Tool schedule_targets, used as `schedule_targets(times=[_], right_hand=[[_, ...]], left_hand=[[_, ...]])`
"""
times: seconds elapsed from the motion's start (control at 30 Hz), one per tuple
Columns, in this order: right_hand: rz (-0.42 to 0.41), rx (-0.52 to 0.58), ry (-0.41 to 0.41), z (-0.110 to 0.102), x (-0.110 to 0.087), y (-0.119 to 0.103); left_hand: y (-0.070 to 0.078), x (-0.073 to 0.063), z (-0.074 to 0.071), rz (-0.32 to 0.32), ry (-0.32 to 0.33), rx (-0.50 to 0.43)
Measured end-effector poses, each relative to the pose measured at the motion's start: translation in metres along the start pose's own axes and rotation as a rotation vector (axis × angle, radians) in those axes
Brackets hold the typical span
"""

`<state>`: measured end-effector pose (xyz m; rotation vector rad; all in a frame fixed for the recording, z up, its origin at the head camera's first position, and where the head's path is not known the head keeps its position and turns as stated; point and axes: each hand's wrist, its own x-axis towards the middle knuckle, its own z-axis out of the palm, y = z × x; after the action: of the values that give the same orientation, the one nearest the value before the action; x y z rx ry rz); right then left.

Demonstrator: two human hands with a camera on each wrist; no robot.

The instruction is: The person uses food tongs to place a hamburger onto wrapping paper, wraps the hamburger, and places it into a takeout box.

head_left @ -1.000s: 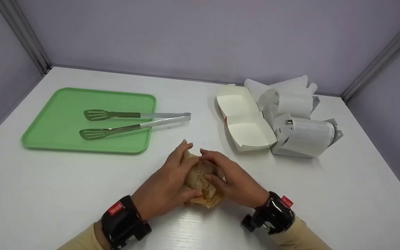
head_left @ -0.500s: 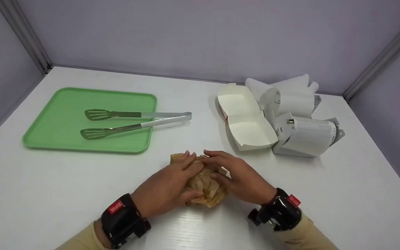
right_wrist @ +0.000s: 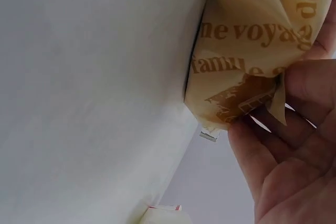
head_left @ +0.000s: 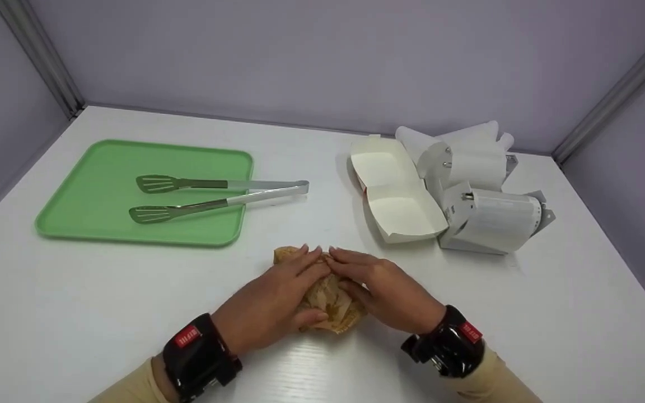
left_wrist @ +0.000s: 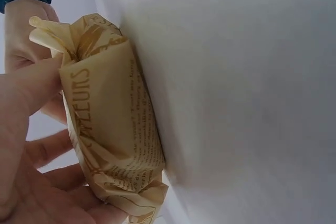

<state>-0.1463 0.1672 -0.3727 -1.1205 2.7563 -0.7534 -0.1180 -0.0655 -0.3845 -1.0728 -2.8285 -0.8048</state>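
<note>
A rounded bundle in brown printed wrapping paper [head_left: 329, 299] rests on the white table between both hands; its contents are hidden. My left hand [head_left: 269, 305] holds its left side, fingers over the far part and thumb at the near part. From the right, my right hand [head_left: 398, 294] holds the paper, its fingertips close to the left ones at the top. In the left wrist view the paper bundle [left_wrist: 113, 114] shows folded ends and brown lettering. The right wrist view has the right thumb and fingers on a creased paper corner [right_wrist: 239, 95].
Metal tongs [head_left: 266, 192] with slotted ends lie partly on a green tray [head_left: 93, 168] at the left. An opened white carton box [head_left: 403, 210] sits at the back right, beside white roll-like dispensers [head_left: 496, 221]. Pale walls stand behind the table.
My left fingers have come down flatter over the bundle, uncovering a paper flap at its far left. My right hand shifted slightly right, then its fingers closed in toward the left fingertips.
</note>
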Motion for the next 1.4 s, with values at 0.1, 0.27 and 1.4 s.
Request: schedule_targets(times=[0.1, 0.27, 1.4], right_hand=[[0.04, 0.066, 0.001, -0.002, 0.001, 0.002], [0.074, 0.159, -0.009, -0.007, 0.001, 0.009], [0.116, 0.128, 0.108, -0.021, -0.005, 0.015]], left_hand=[[0.001, -0.001, -0.001, 0.068, 0.025, 0.08], [0.001, -0.003, -0.002, 0.119, -0.005, 0.161], [0.004, -0.004, 0.0, 0.082, -0.041, 0.243]])
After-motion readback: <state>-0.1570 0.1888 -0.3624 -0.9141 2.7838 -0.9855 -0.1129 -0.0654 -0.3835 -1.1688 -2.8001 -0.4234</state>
